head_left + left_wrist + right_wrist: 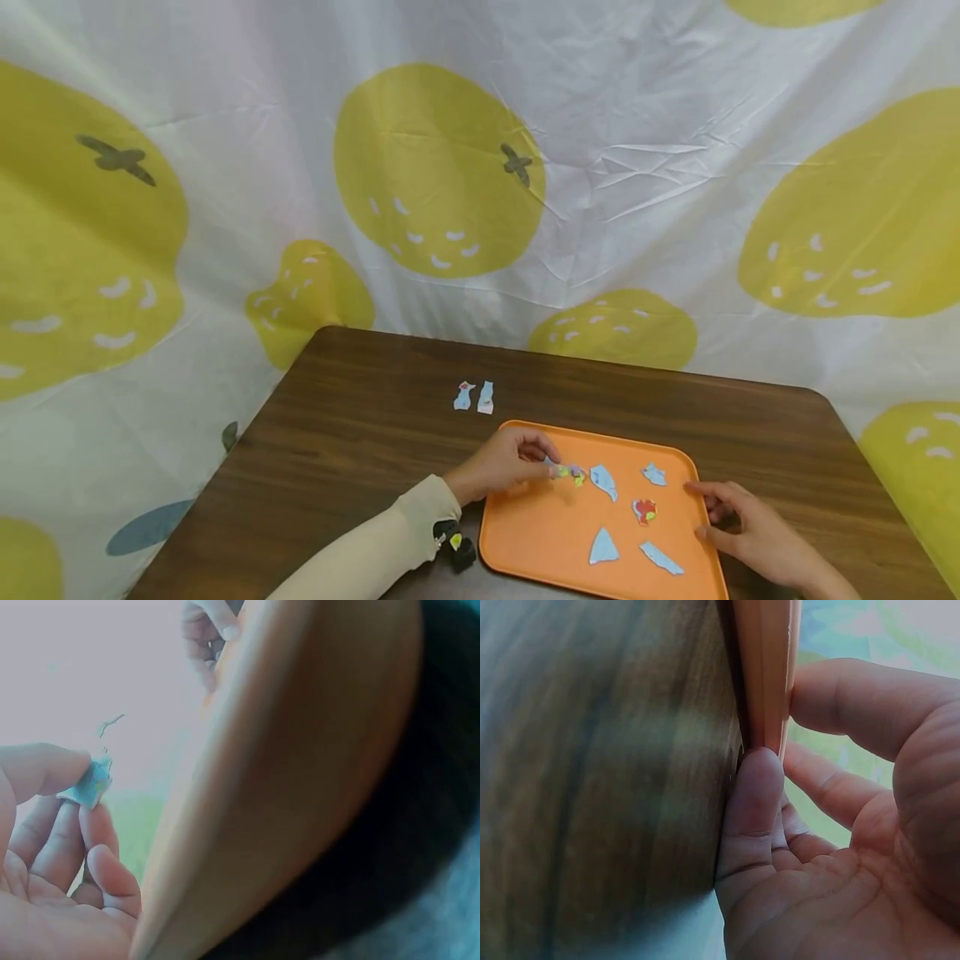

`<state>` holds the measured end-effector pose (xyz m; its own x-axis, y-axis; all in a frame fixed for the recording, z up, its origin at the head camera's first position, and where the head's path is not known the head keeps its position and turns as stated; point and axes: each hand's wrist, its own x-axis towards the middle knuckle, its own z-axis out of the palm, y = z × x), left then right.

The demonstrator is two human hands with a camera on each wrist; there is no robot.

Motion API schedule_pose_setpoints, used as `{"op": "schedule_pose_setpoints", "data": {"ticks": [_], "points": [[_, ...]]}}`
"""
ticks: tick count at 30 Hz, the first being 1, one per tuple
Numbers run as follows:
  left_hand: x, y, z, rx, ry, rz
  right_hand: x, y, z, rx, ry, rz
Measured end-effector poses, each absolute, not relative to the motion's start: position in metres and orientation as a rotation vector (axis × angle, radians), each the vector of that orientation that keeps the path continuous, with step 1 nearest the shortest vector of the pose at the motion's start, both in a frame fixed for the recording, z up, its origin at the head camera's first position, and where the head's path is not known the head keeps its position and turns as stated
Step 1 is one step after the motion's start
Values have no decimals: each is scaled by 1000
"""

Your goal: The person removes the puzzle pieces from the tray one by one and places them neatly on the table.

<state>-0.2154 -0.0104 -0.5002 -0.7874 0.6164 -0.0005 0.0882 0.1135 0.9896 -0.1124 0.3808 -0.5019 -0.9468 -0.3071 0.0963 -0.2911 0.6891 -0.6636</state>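
Observation:
My left hand (pixel 517 460) pinches a small torn paper piece (pixel 564 472) between thumb and fingertips, above the left part of an orange tray (pixel 536 546). Light blue shows on that piece (pixel 94 783) in the left wrist view; yellow-green and purple bits show from the head. My right hand (pixel 750 529) holds the tray's right rim, its thumb and a finger on the edge (pixel 769 682) in the right wrist view. Between the hands lie several more paper pieces: a curved blue one (pixel 603 482), a red printed one (pixel 644 511), a triangular one (pixel 603 547) and a long strip (pixel 662 558).
Two light blue paper pieces, one with a red mark (pixel 464 395) and a narrow upright one (pixel 486 397), lie on the dark wooden table (pixel 360 400) beyond the tray. A fruit-patterned curtain (pixel 600 208) hangs behind the table. A black device (pixel 456 546) sits at the left wrist.

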Motion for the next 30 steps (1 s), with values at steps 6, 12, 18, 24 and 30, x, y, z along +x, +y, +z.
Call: {"op": "schedule_pose_setpoints", "data": {"ticks": [6, 12, 18, 24, 30], "points": [[-213, -13, -494, 634, 1890, 1771, -112, 382, -502, -537, 2856, -1111], [-213, -20, -488, 651, 1944, 1758, -113, 382, -503, -542, 2864, -1102], [-216, -27, -482, 649, 1979, 1812, -113, 382, -504, -545, 2867, -1101], [-223, -40, -476, 588, 1904, 1892, -113, 382, -503, -538, 2859, -1104], [-231, -57, -472, 552, 1950, 1917, -112, 381, -502, -513, 2873, -1083]]}}
